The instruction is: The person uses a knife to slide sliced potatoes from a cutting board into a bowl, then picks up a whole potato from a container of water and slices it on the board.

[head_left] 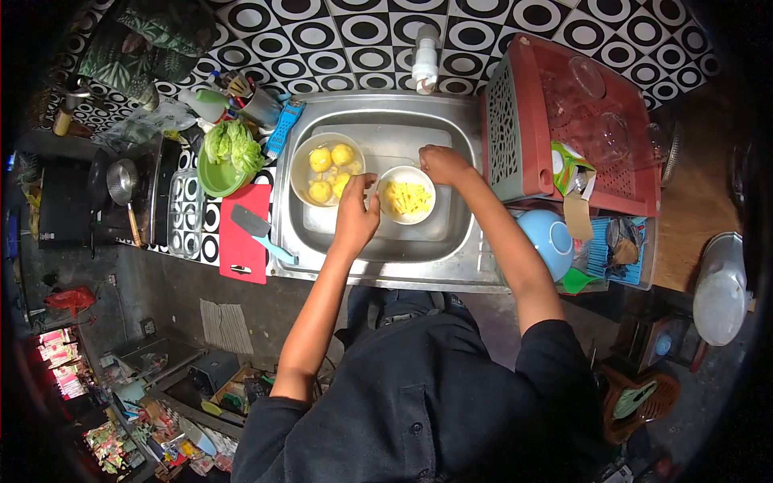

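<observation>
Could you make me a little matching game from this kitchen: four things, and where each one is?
1. small bowl
2. knife
3. lettuce
4. red crate

A. on the red board
B. right of the sink
C. between the left hand and right hand
D. in the green bowl

Pairs: 1-C, 2-A, 3-D, 4-B

Yellow strips [407, 199], red board [241, 249]; seemingly leaf-patterned cloth [165, 24]
</observation>
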`<state>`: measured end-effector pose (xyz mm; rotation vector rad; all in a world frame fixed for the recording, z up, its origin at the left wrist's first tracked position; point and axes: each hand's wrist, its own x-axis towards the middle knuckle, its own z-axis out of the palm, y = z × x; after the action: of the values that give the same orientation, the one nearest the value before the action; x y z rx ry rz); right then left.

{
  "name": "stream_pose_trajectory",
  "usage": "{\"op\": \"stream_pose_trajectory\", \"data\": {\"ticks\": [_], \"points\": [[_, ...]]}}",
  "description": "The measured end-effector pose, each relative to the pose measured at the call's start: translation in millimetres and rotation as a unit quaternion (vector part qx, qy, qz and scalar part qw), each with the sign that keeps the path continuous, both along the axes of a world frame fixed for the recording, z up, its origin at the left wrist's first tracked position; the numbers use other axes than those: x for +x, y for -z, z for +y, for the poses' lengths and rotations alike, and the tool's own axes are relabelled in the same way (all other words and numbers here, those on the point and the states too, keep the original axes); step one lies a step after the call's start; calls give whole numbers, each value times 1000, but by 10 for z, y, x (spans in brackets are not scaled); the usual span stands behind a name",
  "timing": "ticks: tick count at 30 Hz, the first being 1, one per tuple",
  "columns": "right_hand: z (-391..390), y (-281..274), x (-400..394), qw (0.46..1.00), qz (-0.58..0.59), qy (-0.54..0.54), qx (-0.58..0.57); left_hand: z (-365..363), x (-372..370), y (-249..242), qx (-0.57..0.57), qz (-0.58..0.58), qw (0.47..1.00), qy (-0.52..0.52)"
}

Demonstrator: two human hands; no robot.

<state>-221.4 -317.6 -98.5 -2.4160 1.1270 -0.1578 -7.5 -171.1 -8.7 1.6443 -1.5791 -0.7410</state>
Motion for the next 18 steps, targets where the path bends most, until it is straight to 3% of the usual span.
{"op": "stream_pose_trajectory", "data": {"ticks": [12, 18], "points": [[135, 0, -6, 996, -6, -21, -85, 33, 5, -41, -10, -4, 1000, -8], [135, -2, 4, 998, -18, -23, -63, 43, 12, -62, -17, -11, 1000, -8]]}}
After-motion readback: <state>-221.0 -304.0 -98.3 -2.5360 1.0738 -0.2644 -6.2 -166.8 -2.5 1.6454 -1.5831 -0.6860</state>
